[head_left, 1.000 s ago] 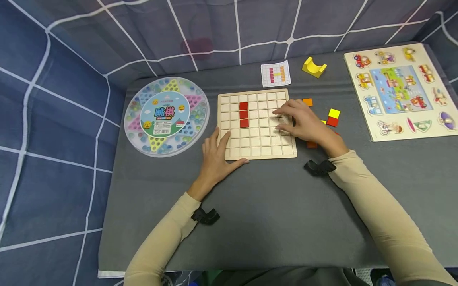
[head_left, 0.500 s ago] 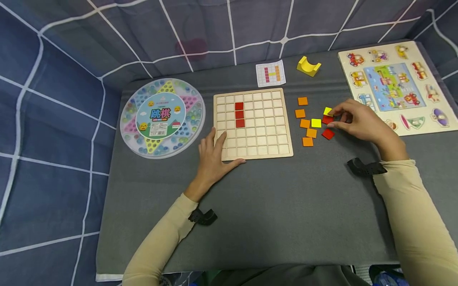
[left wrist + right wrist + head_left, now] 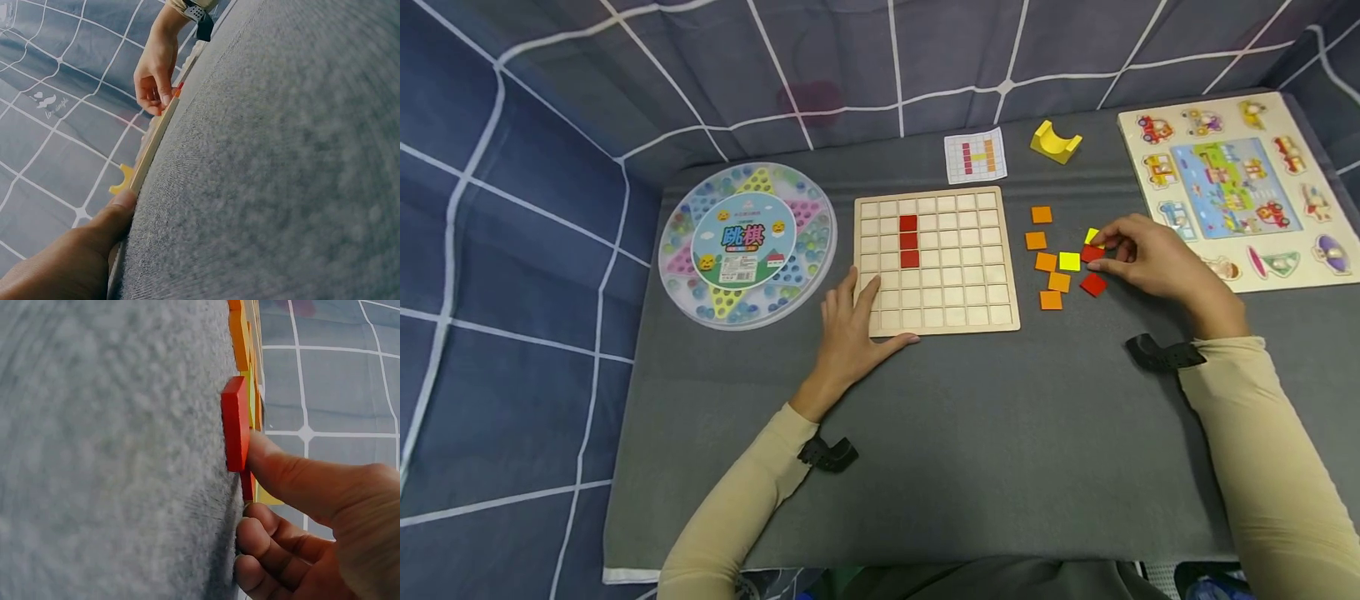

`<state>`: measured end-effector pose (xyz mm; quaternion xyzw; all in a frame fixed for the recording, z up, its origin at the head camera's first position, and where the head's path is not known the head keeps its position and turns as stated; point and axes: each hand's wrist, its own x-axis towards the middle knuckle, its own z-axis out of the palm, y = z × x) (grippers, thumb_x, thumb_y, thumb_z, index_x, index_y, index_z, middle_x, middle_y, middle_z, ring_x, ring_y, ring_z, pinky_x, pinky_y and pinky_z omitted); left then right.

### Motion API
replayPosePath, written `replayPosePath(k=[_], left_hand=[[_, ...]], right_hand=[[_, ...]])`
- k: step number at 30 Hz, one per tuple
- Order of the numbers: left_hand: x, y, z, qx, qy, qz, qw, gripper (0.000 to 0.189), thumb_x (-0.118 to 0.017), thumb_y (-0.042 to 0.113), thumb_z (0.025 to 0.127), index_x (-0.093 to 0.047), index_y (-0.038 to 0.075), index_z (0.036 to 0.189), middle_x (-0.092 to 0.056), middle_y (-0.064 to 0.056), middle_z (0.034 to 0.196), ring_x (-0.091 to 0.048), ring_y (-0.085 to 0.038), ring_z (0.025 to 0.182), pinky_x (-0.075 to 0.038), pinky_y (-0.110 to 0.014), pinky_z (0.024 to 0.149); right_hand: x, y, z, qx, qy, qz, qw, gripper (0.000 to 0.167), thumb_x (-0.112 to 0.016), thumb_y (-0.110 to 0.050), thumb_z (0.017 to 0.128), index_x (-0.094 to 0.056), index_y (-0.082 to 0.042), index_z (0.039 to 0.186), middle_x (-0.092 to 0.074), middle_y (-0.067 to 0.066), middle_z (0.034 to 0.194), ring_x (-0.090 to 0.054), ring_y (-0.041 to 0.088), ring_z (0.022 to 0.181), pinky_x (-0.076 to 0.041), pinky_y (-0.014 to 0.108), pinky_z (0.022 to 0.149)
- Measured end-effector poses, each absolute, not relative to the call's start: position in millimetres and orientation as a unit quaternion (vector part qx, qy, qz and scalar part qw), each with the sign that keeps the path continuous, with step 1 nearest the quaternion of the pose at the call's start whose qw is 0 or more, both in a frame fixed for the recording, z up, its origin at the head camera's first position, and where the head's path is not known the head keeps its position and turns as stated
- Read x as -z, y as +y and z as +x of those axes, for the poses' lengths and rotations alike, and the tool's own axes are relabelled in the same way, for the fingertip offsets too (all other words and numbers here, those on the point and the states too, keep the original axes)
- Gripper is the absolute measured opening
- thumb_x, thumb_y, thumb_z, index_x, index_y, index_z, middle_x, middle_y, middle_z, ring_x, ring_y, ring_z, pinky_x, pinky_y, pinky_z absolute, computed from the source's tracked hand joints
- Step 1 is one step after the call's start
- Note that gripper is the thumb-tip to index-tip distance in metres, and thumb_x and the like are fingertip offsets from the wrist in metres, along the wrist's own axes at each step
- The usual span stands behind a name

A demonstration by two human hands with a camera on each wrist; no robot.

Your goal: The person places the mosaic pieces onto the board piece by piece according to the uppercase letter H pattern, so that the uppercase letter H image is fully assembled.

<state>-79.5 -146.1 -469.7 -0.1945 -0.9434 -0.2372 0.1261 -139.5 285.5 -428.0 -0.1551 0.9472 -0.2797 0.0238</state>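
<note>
My left hand [image 3: 848, 329] rests at the near left corner of a wooden grid board [image 3: 955, 296]. Its fingers are spread straight along the left side and the thumb lies at the front edge. Three red tiles [image 3: 909, 241] fill a column of cells on the board. To the right, my right hand [image 3: 1153, 258] pinches a red square tile [image 3: 1091, 253] between thumb and index finger, low at the cloth. Another red tile [image 3: 234, 425] lies just in front of that thumb. Two yellow tiles [image 3: 1070, 262] and several orange tiles [image 3: 1051, 300] lie between this hand and the board.
Behind the board lies a printed pattern card [image 3: 974, 157], beside a yellow arch block [image 3: 1056, 142]. A round Chinese checkers box [image 3: 747, 246] lies on the left. At the right is a picture puzzle board [image 3: 1240, 192]. A dark curtain with white lines [image 3: 842, 67] hangs behind the table.
The right hand has moved from above the board's right side to the loose tiles and now pinches a red one. The left hand has stayed at the board's corner.
</note>
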Motion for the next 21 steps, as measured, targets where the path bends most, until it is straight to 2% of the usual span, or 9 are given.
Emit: replayPosePath(k=[7,21], left_hand=[[469.2,-146.0,-78.8,0.239,-0.944,-0.193,0.124,0.101,-0.082,0.062,0.066,-0.048,0.006,0.143,-0.033,-0.026,0.152,-0.041,-0.034,0.101,-0.033,-0.047,0.089],[470.1,-146.8,-78.9,0.239,-0.944,-0.194,0.121,0.101,-0.082,0.061,0.067,-0.047,0.006,0.143,-0.032,-0.026,0.152,-0.04,-0.033,0.1,-0.033,-0.046,0.088]], right_hand=[[429.0,285.5,-138.8,0.282,0.944,-0.172,0.022,0.03,-0.08,-0.002,0.079,-0.065,0.002,0.105,-0.054,0.012,0.089,-0.042,0.006,0.068,-0.032,0.018,0.06],[429.9,284.8,-139.1,0.285,0.945,-0.16,0.031,0.026,-0.078,-0.005,0.082,-0.069,0.003,0.105,-0.05,0.012,0.09,-0.04,0.008,0.068,-0.03,0.02,0.059]])
